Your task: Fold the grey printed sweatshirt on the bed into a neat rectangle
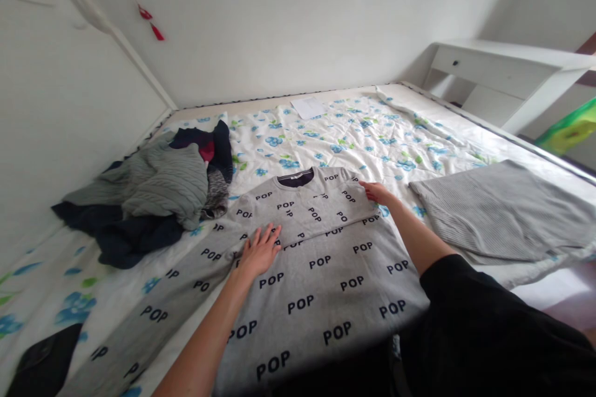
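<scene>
A grey sweatshirt [326, 273] printed with the word POP lies flat on the bed, collar away from me. One sleeve is folded across the chest. My left hand [259, 250] lies flat and open on the folded sleeve near the left shoulder. My right hand [375, 191] rests on the sweatshirt's right shoulder edge, fingers pressing the fabric. The other sleeve stretches out toward the near left.
A heap of clothes [149, 195], grey knit and dark blue, sits at the left by the wall. A folded grey ribbed garment [503, 217] lies at the right. A white paper [308, 107] lies far on the floral sheet [354, 136]. A white desk [507, 77] stands beyond the bed.
</scene>
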The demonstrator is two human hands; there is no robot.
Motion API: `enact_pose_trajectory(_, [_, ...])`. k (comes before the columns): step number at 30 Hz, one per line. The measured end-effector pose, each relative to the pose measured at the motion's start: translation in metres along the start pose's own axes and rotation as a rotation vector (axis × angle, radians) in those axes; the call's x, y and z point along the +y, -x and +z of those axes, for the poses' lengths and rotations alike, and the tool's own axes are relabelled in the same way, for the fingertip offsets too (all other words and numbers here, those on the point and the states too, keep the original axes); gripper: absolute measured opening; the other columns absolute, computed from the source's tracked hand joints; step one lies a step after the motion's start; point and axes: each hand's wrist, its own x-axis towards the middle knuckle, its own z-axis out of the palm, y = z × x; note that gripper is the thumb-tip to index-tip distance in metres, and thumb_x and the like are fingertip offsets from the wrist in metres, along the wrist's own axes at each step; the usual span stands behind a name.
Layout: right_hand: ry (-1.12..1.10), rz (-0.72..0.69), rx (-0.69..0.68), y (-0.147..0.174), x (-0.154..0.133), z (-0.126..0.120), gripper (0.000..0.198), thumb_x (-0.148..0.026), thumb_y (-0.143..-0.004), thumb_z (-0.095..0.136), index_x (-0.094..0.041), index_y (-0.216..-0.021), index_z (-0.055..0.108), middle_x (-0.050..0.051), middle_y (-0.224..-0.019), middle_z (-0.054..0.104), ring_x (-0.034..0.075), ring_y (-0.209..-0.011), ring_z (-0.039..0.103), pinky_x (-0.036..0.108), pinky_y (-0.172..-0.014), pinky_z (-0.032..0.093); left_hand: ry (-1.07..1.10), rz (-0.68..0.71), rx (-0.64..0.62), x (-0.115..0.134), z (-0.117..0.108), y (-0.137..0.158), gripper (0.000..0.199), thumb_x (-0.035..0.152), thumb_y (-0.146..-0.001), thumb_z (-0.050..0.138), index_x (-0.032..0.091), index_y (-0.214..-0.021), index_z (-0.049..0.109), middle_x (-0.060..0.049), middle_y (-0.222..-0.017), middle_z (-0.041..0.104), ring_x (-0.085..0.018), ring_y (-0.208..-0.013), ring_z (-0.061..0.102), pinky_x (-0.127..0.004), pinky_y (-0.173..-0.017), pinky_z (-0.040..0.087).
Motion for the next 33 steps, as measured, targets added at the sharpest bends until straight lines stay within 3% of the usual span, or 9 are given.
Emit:
enact_pose_trajectory(3, [-0.036,0.079,-0.010,-0.026,-0.011,0.013,0.042,-0.056,-0.092,0.093,-0.020,-0.093,0.070,0.000,-0.067,0.064,0.017,-0.067,0.064,0.022,-0.057,0.054,-0.011,-0.006,-0.025,-0.004,0.000,-0.001,0.070,0.046,-0.114,0.040,0.039,-0.183,0.032,-0.005,-0.194,0.022,-0.043,-0.178,0.017,-0.071,-0.135,0.029])
enact_pose_trajectory(7, [-0.076,0.185,0.147,-0.053,-0.010,0.021,0.033,-0.042,-0.089,0.095,-0.019,-0.092,0.071,0.000,-0.068,0.065,0.016,-0.066,0.062,0.021,-0.054,0.048,-0.011,-0.022,-0.064,-0.003,-0.003,-0.001,0.071,0.045,-0.115,0.038,0.039,-0.184,0.028,-0.003,-0.194,0.018,-0.042,-0.179,0.015,-0.072,-0.136,0.028])
enact_pose_trajectory(10, [-0.160,0.266,0.219,-0.063,-0.002,0.020,0.035,-0.041,-0.087,0.098,-0.020,-0.087,0.069,-0.002,-0.064,0.060,0.014,-0.060,0.056,0.021,-0.048,0.042,-0.030,-0.035,-0.064,0.003,-0.005,0.002,0.071,0.045,-0.115,0.036,0.038,-0.185,0.026,-0.002,-0.194,0.016,-0.041,-0.179,0.015,-0.074,-0.136,0.029])
enact_pose_trajectory(13, [-0.199,0.281,0.186,-0.061,0.002,0.018,0.040,-0.042,-0.085,0.100,-0.021,-0.086,0.067,-0.003,-0.062,0.058,0.012,-0.057,0.051,0.020,-0.045,0.041,-0.060,-0.058,-0.069,0.010,-0.009,0.004,0.071,0.045,-0.115,0.034,0.037,-0.185,0.024,-0.002,-0.194,0.014,-0.040,-0.179,0.014,-0.073,-0.137,0.028])
enact_pose_trajectory(16, [-0.229,0.275,0.079,-0.046,0.006,0.008,0.039,-0.039,-0.085,0.101,-0.021,-0.086,0.067,-0.002,-0.067,0.063,0.012,-0.060,0.056,0.019,-0.048,0.048,-0.067,-0.072,-0.086,0.012,-0.012,0.005,0.071,0.045,-0.115,0.033,0.037,-0.185,0.023,0.000,-0.194,0.013,-0.039,-0.179,0.013,-0.072,-0.138,0.028])
enact_pose_trajectory(20, [-0.265,0.244,-0.340,-0.007,0.023,-0.018,0.033,-0.037,-0.087,0.099,-0.022,-0.089,0.070,0.002,-0.079,0.072,0.014,-0.068,0.065,0.021,-0.057,0.059,-0.059,-0.071,-0.082,0.012,-0.013,0.003,0.071,0.045,-0.115,0.034,0.037,-0.185,0.024,0.000,-0.194,0.012,-0.040,-0.179,0.014,-0.072,-0.137,0.030])
enact_pose_trajectory(22, [-0.261,0.188,-0.459,0.016,0.036,-0.032,0.032,-0.036,-0.085,0.099,-0.022,-0.094,0.071,0.003,-0.086,0.074,0.015,-0.075,0.069,0.022,-0.063,0.062,-0.050,-0.065,-0.079,0.012,-0.014,0.002,0.071,0.045,-0.115,0.034,0.036,-0.185,0.024,-0.001,-0.194,0.012,-0.040,-0.179,0.014,-0.073,-0.137,0.029])
enact_pose_trajectory(28, [-0.279,0.023,-0.455,0.064,0.066,-0.057,0.054,-0.035,-0.069,0.105,-0.023,-0.112,0.075,-0.002,-0.095,0.076,0.013,-0.078,0.071,0.021,-0.069,0.060,-0.046,-0.071,-0.085,0.011,-0.015,0.000,0.071,0.045,-0.115,0.032,0.037,-0.185,0.024,-0.001,-0.194,0.011,-0.039,-0.180,0.013,-0.071,-0.138,0.028])
enact_pose_trajectory(33, [-0.031,-0.062,-0.231,0.070,0.071,-0.055,0.035,-0.039,-0.079,0.095,-0.021,-0.099,0.073,-0.002,-0.078,0.071,0.012,-0.063,0.062,0.021,-0.058,0.051,-0.047,-0.062,-0.059,0.010,-0.012,-0.004,0.071,0.046,-0.114,0.033,0.038,-0.184,0.027,-0.001,-0.194,0.014,-0.040,-0.179,0.015,-0.072,-0.136,0.030])
